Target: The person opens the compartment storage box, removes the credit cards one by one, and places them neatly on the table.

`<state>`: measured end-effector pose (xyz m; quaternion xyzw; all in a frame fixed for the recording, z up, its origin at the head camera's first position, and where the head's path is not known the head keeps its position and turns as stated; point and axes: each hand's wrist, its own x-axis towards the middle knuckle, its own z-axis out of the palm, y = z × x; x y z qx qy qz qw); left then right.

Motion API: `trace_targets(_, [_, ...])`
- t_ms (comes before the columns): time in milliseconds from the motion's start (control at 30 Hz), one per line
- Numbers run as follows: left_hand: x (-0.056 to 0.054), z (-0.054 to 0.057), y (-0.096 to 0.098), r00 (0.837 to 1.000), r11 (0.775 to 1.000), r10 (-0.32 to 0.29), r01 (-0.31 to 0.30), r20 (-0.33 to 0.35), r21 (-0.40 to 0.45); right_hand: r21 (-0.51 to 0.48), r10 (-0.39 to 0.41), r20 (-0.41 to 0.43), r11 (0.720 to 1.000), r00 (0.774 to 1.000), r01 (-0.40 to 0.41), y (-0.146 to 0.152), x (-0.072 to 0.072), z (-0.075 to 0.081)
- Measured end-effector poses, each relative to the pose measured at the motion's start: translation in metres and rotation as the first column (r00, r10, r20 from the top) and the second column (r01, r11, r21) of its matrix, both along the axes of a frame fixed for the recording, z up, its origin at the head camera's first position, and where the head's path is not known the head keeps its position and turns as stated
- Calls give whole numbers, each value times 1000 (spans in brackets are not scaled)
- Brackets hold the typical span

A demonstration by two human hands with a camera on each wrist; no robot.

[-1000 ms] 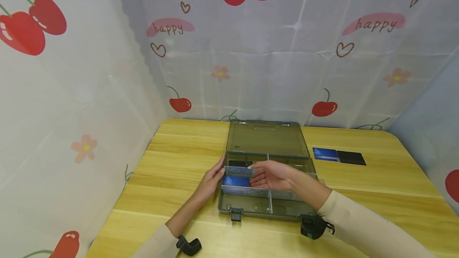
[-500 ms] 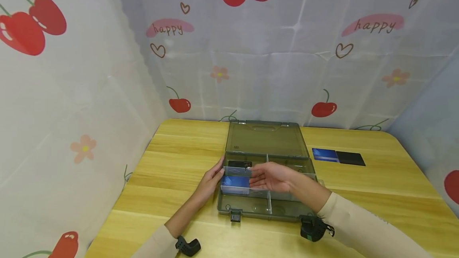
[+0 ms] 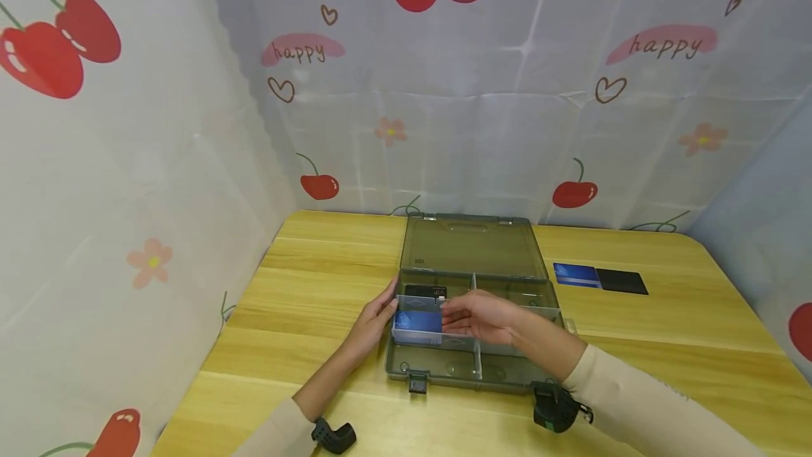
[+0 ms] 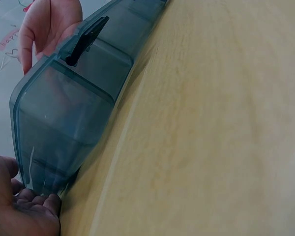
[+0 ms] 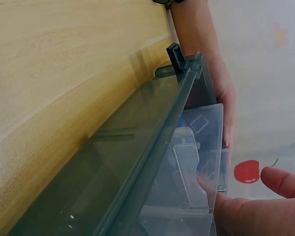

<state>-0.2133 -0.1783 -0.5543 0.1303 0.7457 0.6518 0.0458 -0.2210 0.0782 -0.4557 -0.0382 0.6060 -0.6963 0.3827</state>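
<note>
A green translucent divided box (image 3: pixel 438 379) stands with its lid (image 3: pixel 469 245) laid back. My left hand (image 3: pixel 374 319) holds the box's left side, thumb at the rim and fingers along the outer wall. In the middle left compartment lies a blue card (image 3: pixel 417 323), partly seen through a clear divider (image 3: pixel 459 341). My right hand (image 3: pixel 485 314) reaches into that compartment, fingertips beside the card's right end. The right wrist view shows its thumb (image 5: pixel 282 182) apart from the fingers, some of which are behind the clear plastic. A black VIP card (image 3: pixel 423 292) sits in the rear left compartment.
To the right of the box, a blue card (image 3: pixel 575 275) and a black card (image 3: pixel 622 281) lie edge to edge on the wooden table (image 3: pixel 672 358). A cherry-printed curtain (image 3: pixel 469 147) rises behind and at both sides. Black latches hang at the box's front.
The blue card in the middle left compartment has dropped lower, and more of it shows through the front divider. My right hand has shifted slightly downward. The left hand stays at the box.
</note>
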Motion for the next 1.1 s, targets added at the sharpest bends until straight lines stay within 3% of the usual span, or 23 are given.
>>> trace_targets(533, [-2,-1,0,1000,1000,-4,4,-18,5,111,39,-121,994,992,-25,-4,2,2])
trace_targets(867, [-1,-1,0,1000,1000,-8,8,-14,9,221,-12,-268,973,963,74,-9,5,-4])
trace_targets(1100, [0,-2,-1,1000,1000,5,-5,-8,3,266,-42,-321,955,946,133,-16,4,-7])
